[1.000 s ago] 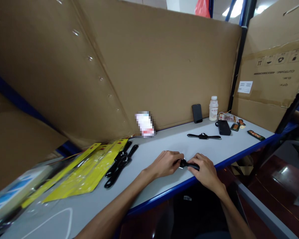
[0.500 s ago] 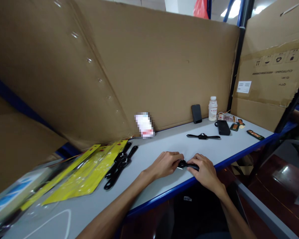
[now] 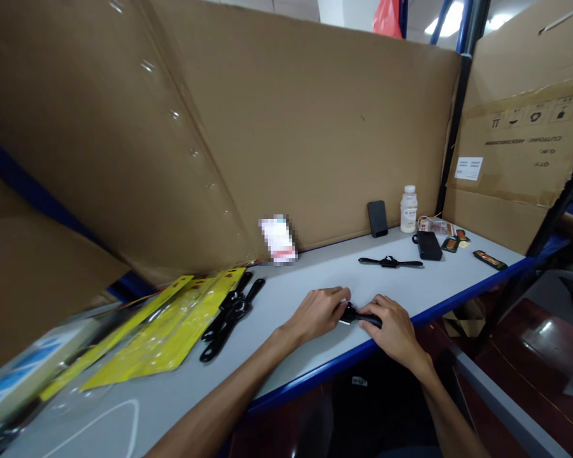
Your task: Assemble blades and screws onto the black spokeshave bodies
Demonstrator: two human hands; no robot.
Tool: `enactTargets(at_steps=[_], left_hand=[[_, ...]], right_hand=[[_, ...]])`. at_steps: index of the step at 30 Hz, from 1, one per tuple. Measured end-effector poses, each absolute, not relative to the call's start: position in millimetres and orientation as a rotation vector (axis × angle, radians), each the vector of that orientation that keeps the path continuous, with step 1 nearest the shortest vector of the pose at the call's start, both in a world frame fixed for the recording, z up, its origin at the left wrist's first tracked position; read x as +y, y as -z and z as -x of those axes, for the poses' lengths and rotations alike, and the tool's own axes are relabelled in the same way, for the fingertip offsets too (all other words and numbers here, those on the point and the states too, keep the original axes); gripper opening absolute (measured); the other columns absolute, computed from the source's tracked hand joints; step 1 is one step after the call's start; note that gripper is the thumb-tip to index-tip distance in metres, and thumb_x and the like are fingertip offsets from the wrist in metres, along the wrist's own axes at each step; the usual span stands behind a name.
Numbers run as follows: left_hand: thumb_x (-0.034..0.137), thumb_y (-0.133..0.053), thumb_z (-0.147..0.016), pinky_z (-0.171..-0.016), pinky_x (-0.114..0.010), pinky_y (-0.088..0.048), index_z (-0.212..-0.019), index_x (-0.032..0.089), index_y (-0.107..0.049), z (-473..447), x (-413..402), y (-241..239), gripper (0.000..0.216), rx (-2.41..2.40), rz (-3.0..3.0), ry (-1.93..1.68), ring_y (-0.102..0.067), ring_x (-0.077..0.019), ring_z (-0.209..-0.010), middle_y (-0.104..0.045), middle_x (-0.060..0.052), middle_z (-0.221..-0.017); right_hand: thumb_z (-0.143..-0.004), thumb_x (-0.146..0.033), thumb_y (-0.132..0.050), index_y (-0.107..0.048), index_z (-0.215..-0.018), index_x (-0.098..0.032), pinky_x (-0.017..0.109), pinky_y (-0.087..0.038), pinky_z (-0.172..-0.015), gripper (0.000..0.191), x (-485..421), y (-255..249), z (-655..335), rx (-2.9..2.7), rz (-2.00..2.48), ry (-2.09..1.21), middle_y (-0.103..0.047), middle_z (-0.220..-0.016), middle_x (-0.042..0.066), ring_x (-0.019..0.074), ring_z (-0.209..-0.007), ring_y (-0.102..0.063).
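Observation:
Both of my hands rest on the grey table (image 3: 315, 280) near its blue front edge. Between them lies a black watch (image 3: 356, 315). My left hand (image 3: 319, 312) is closed on the watch's left end, fingers curled over it. My right hand (image 3: 391, 327) is closed on the strap at the right end. Most of the watch is hidden under my fingers.
Another black watch (image 3: 390, 261) lies flat further back. Several black straps (image 3: 232, 308) and yellow packets (image 3: 167, 334) lie at the left. A phone (image 3: 377, 218), a white bottle (image 3: 409, 208), a black pouch (image 3: 428, 245) and small packets stand at the back right. Cardboard walls surround the table.
My hands have hardly shifted; the left fingers have closed a little further over the watch. The view has wobbled slightly.

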State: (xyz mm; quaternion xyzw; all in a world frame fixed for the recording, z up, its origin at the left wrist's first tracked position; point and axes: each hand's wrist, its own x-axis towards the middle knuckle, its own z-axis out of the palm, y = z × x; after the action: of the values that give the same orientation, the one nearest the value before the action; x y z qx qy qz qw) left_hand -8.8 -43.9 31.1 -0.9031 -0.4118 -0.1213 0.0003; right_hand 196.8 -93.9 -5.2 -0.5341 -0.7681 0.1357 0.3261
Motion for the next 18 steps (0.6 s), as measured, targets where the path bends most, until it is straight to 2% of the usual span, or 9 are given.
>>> enactTargets(at_steps=[1, 4, 7, 12, 18], left_hand=[[0.028, -0.046, -0.099, -0.063, -0.028, -0.039, -0.098, 0.022, -0.062, 8.4, -44.6, -32.2, 0.017, -1.366, 2.778, 0.353, -0.065, -0.0198, -0.071, -0.070, -0.003, -0.082], [0.044, -0.043, -0.102, -0.059, -0.028, -0.034, -0.083, 0.021, -0.060, 7.1, -46.1, -34.6, 0.035, -1.477, 2.675, 0.257, -0.065, -0.0206, -0.067, -0.070, -0.005, -0.076], [0.045, -0.038, -0.104, -0.058, -0.028, -0.032, -0.075, 0.020, -0.059, 4.8, -47.4, -35.1, 0.043, -1.470, 2.679, 0.206, -0.066, -0.0205, -0.068, -0.071, -0.006, -0.076], [0.045, -0.039, -0.104, -0.058, -0.029, -0.033, -0.084, 0.021, -0.061, -1.3, -49.7, -35.0, 0.038, -1.598, 2.618, 0.156, -0.069, -0.0246, -0.070, -0.072, -0.008, -0.076], [0.043, -0.040, -0.102, -0.062, -0.031, -0.038, -0.090, 0.019, -0.062, -8.5, -49.5, -32.9, 0.035, -1.809, 2.565, 0.169, -0.071, -0.0274, -0.080, -0.074, -0.010, -0.084]], right_hand=[[-0.089, -0.028, -0.068, -0.074, -0.101, -0.029, 0.032, -0.046, -0.090, 0.013, -94.1, 5.0, -196.6, -2.014, 1.413, -0.349, -0.068, -0.101, 0.001, 0.0198, -0.097, -0.063], [-0.088, -0.032, -0.070, -0.073, -0.099, -0.029, 0.033, -0.045, -0.088, 0.012, -95.0, 4.9, -194.3, -2.027, 1.462, -0.328, -0.070, -0.100, 0.001, 0.0210, -0.094, -0.065], [-0.089, -0.035, -0.069, -0.070, -0.100, -0.029, 0.034, -0.043, -0.090, 0.013, -95.6, 5.2, -189.9, -2.029, 1.479, -0.311, -0.074, -0.101, -0.001, 0.0214, -0.095, -0.067], [-0.091, -0.036, -0.065, -0.065, -0.098, -0.026, 0.036, -0.041, -0.087, 0.012, -97.4, 6.4, -180.5, -1.987, 1.550, -0.226, -0.077, -0.098, 0.001, 0.0218, -0.089, -0.069], [-0.095, -0.030, -0.059, -0.062, -0.096, -0.024, 0.035, -0.039, -0.086, 0.007, -104.4, 15.2, -163.0, -1.950, 1.564, -0.068, -0.072, -0.097, 0.004, 0.0204, -0.088, -0.065]])
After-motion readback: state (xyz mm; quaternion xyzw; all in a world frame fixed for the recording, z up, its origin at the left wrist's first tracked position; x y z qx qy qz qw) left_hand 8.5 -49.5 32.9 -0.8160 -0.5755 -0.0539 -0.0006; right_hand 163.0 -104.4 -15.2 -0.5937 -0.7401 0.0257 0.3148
